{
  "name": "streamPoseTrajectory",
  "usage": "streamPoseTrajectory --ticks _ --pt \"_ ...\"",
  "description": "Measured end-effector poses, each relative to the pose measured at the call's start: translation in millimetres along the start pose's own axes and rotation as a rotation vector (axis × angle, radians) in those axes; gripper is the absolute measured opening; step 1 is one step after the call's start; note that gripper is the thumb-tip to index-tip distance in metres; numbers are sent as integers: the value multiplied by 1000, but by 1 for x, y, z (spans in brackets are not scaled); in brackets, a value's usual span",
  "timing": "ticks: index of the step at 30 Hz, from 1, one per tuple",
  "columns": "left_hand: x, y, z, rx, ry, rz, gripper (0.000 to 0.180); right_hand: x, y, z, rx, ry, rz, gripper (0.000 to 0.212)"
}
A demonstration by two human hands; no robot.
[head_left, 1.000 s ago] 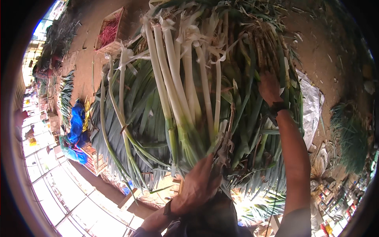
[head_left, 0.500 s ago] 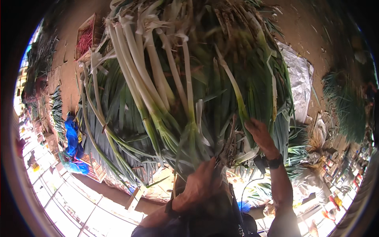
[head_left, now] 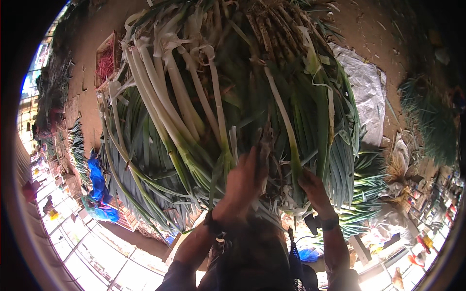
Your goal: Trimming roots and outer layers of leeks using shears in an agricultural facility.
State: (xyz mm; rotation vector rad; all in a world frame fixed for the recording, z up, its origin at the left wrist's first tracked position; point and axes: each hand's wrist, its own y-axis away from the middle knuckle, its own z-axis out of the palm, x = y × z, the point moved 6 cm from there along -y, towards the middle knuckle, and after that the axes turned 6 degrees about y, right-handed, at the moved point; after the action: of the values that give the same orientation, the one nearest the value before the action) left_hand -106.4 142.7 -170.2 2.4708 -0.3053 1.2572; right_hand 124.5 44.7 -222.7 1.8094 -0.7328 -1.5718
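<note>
A head-worn fisheye looks down, close over the stalks (head_left: 171, 127).

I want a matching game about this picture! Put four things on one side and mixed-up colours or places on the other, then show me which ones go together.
Things:
1. right hand
2. leeks
3. crate
4. crumpled sheet

Clues:
A. with red things inside, upper left
B. silvery white, lying right of the heap
C. beside one stalk's green lower part
D. white stalks that turn green lower down

Right pairs: 1-C, 2-D, 3-A, 4-B
</note>
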Motion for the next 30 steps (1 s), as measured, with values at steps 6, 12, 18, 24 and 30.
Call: streamPoseTrajectory --ticks 6,12,18,24,30 --pt "-4 -57 -9 71 11 7 57 4 2 1 54 37 -1 36" --pt "4 -28 -33 -24 109 -211 51 -58 41 8 -69 255 -142 39" --pt "8 56 -110 180 246 -286 31 -113 90 100 -252 -31 -578 49" --pt "16 73 -183 643 258 -199 47 -138 39 178 -335 81 -545 42" --pt "7 74 -173 522 113 -259 61 -12 40 142 -509 1442 -329 32"
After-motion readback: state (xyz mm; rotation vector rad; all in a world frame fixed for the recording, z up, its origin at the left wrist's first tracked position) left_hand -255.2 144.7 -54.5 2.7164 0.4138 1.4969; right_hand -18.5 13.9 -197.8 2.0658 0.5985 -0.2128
